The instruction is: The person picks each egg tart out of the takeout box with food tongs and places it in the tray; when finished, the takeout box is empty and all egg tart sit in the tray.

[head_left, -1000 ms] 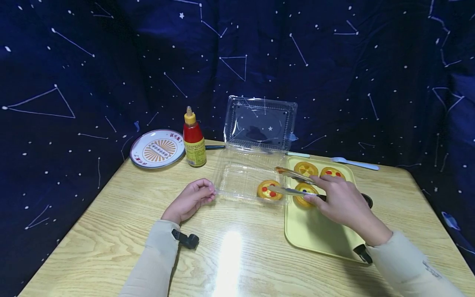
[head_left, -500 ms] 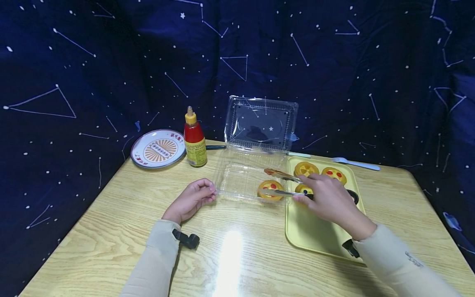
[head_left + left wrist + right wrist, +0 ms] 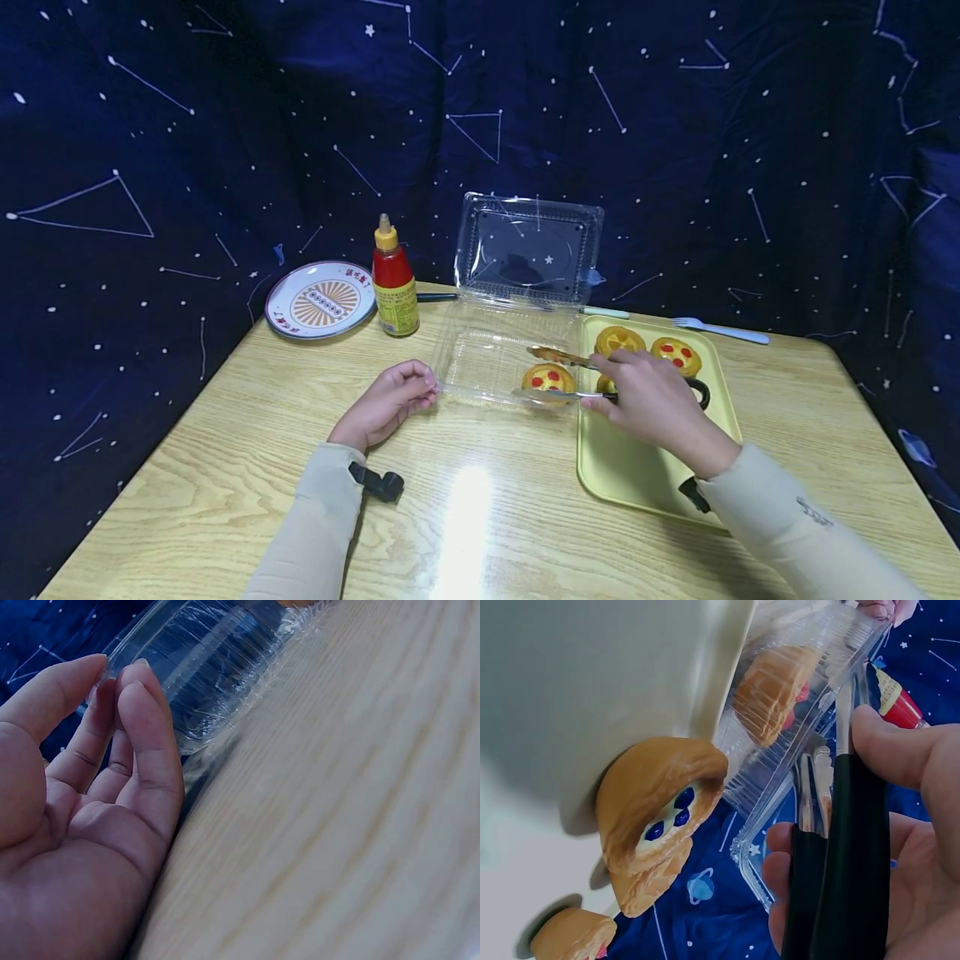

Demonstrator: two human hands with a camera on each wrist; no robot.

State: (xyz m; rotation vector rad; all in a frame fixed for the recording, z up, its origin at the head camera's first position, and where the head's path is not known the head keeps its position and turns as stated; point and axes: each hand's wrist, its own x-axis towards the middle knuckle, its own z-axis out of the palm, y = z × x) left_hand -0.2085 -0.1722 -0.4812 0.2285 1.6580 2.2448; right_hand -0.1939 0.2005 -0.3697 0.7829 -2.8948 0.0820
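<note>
My left hand (image 3: 390, 400) pinches the near left corner of a clear plastic clamshell box (image 3: 480, 354) between thumb and fingertips; the left wrist view shows the fingers (image 3: 154, 742) at its rim. The lid of the box stands upright at the back. My right hand (image 3: 656, 408) grips black-handled tongs (image 3: 855, 855). Their metal arms are spread, one tip on each side of a tart with red dots (image 3: 548, 380) inside the box. That tart sits at the near right corner. A tart with blue dots (image 3: 664, 806) lies on the tray, mostly hidden under my right hand in the head view.
A yellow tray (image 3: 622, 475) right of the box also bears a lattice-topped tart (image 3: 619, 340) and another red-dotted tart (image 3: 677, 357). Behind the tray lies a light blue fork (image 3: 722, 330). A red sauce bottle (image 3: 394, 287) and a patterned plate (image 3: 321, 301) stand back left.
My right hand and the tongs have moved left, so the tips reach further into the box on either side of the red-dotted tart. My left hand stays at the corner.
</note>
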